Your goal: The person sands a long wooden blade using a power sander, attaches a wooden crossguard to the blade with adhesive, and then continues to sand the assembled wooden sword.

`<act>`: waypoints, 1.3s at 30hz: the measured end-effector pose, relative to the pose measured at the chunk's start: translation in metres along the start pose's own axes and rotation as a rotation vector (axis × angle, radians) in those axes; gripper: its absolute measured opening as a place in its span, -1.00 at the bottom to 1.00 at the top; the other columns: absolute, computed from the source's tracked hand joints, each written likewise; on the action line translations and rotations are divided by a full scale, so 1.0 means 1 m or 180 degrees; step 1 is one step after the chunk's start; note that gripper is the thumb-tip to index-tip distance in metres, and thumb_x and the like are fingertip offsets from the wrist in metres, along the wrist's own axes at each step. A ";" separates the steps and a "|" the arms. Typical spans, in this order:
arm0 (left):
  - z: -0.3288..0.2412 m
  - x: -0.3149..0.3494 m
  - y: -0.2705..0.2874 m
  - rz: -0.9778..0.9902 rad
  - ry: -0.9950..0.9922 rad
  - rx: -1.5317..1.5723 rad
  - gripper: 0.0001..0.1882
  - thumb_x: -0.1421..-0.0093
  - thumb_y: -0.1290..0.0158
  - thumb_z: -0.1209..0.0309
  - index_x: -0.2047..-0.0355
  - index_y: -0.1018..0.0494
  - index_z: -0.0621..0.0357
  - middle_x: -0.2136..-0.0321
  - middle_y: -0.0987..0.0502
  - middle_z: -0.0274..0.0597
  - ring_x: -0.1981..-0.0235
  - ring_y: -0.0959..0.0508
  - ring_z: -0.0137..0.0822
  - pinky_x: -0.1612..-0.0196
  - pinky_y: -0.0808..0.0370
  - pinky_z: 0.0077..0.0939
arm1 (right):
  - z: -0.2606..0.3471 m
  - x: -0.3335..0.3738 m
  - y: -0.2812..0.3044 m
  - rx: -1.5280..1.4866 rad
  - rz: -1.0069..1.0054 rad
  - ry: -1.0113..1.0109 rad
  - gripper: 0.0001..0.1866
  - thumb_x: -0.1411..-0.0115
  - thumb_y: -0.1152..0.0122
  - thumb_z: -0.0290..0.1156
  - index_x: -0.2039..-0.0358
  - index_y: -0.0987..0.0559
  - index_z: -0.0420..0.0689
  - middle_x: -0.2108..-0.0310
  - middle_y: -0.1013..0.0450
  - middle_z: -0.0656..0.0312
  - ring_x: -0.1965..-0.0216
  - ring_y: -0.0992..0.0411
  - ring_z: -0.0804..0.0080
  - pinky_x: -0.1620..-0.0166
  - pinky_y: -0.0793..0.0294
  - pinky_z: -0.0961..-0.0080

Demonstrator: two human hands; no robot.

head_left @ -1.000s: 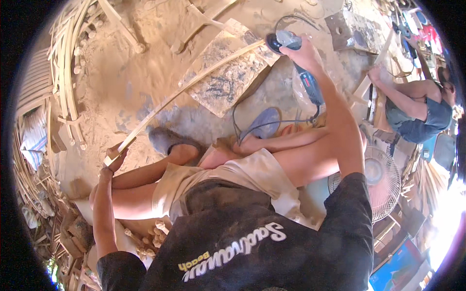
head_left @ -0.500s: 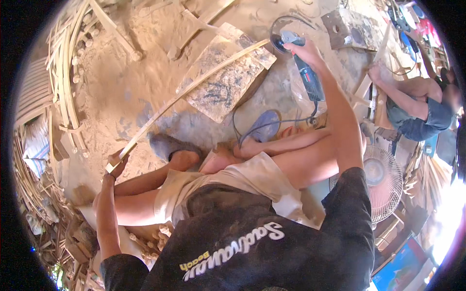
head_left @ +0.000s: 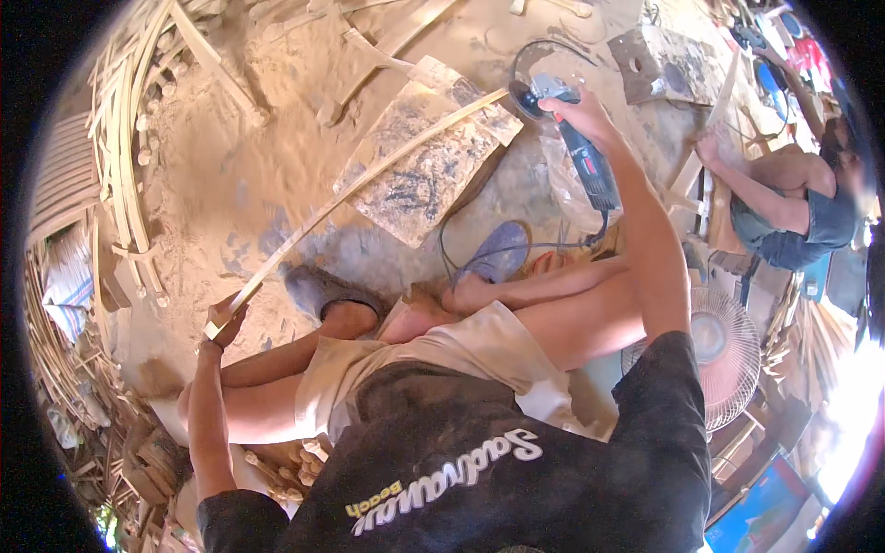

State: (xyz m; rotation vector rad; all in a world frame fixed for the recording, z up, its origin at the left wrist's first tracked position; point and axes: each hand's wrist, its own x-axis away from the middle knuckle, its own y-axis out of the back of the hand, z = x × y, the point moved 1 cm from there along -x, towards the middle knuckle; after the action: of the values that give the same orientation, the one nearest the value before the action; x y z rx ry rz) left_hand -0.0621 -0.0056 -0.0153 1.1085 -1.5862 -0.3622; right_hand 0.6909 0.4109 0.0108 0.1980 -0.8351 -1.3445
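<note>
Fingers closed, the left hand (head_left: pixel 228 319) is gripping a long, pale wooden strip (head_left: pixel 378 167) over a dusty, dark-stained square slab (head_left: pixel 429 189), the right hand (head_left: pixel 584 113) a blue-bodied angle grinder (head_left: pixel 590 172), whose round black disc (head_left: pixel 524 99) is risking kickback should it snag the tip.

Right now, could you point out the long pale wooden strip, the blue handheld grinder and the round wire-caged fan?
Long pale wooden strip (head_left: pixel 369 175): head view, along its middle.
Blue handheld grinder (head_left: pixel 588 166): head view, on its body.
Round wire-caged fan (head_left: pixel 708 335): head view, near its centre.
</note>
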 end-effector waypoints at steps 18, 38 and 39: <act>0.026 -0.013 -0.093 -0.0477 0.0158 -0.0076 0.22 -0.21 0.06 0.81 -0.62 0.62 -0.01 -0.34 -0.35 0.54 -0.24 -0.51 0.45 -0.23 -0.56 0.13 | -0.010 0.049 0.030 -0.2082 -0.0316 -0.0808 -0.52 -0.14 -0.59 -0.01 0.18 -0.64 -0.13 0.46 -0.56 0.21 0.54 -0.56 0.35 0.44 -0.63 0.31; -0.175 -0.138 -0.122 -0.1463 0.0031 0.0240 -0.70 0.00 -0.35 0.18 0.38 -0.52 0.04 0.44 -0.69 -0.05 0.28 -0.73 0.08 0.15 -0.61 -0.02 | 0.001 0.136 -0.055 -0.4364 0.0612 -0.1124 -0.39 -0.24 -0.40 0.29 0.17 -0.53 -0.04 0.43 -0.52 0.15 0.49 -0.55 0.21 0.42 -0.61 0.20; -0.167 -0.139 -0.127 -0.1616 -0.0041 0.0240 -0.72 0.00 -0.34 0.20 0.39 -0.51 0.03 0.45 -0.69 -0.06 0.30 -0.73 0.08 0.18 -0.60 -0.01 | 0.008 0.135 -0.059 -0.4282 0.0589 -0.1050 -0.39 -0.23 -0.41 0.29 0.18 -0.52 -0.04 0.43 -0.51 0.15 0.49 -0.54 0.20 0.42 -0.62 0.20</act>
State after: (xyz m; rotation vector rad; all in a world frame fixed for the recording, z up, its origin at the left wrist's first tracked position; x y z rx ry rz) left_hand 0.1370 0.0929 -0.1341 1.5692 -1.3218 -0.6481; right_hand 0.6393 0.2756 0.0387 -1.1386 -0.0628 -1.5117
